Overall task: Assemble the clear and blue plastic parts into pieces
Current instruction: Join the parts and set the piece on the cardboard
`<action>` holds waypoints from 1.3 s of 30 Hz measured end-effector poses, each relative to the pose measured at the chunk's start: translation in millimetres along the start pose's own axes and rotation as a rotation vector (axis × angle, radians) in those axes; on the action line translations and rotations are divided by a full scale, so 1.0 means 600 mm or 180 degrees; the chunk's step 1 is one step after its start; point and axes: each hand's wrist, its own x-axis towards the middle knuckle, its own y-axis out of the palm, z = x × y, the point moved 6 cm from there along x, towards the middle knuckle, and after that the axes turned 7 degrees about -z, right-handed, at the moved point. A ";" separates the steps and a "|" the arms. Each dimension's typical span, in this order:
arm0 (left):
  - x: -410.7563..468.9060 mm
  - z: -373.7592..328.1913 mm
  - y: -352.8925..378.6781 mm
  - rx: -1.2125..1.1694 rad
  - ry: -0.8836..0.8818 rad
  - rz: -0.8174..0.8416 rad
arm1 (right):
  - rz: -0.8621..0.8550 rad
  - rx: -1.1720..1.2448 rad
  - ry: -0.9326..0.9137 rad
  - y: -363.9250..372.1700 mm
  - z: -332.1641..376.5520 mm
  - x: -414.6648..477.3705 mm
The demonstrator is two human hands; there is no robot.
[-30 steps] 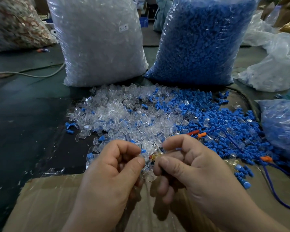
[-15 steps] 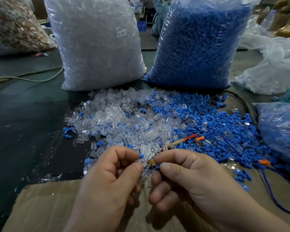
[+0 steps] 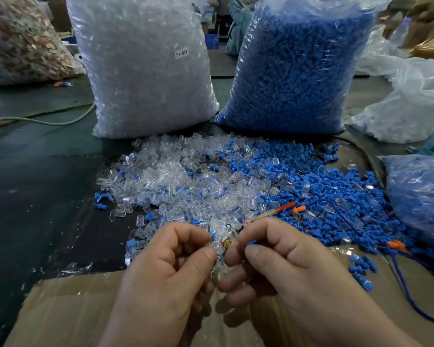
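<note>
Over a flattened brown cardboard sheet [image 3: 60, 309], the left hand [image 3: 166, 271] pinches a small clear plastic part [image 3: 217, 246] in curled fingers [image 3: 186, 231]. Just beside it, the right hand [image 3: 286, 266] pinches a small blue plastic part [image 3: 251, 242]. Beyond, a heap of loose clear and blue parts [image 3: 211, 181] covers the dark bench [image 3: 35, 184]. Behind stand a tall sack of clear parts [image 3: 140, 71] and a tall sack of blue parts [image 3: 298, 71].

clear parts [image 3: 176, 176] | blue parts [image 3: 336, 196] | brown cardboard [image 3: 68, 309] | orange caps [image 3: 299, 209]
</note>
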 end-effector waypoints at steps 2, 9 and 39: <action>-0.001 -0.002 0.002 -0.0163 -0.0092 -0.0011 | -0.0175 -0.0685 -0.0704 -0.004 0.013 -0.007; -0.006 0.006 0.012 -0.0287 -0.0255 0.0152 | -0.0569 -0.1876 -0.2618 0.008 0.041 -0.026; 0.007 0.006 -0.009 -0.0231 -0.0260 0.0093 | -0.0183 -0.4968 -0.0680 -0.074 0.011 0.046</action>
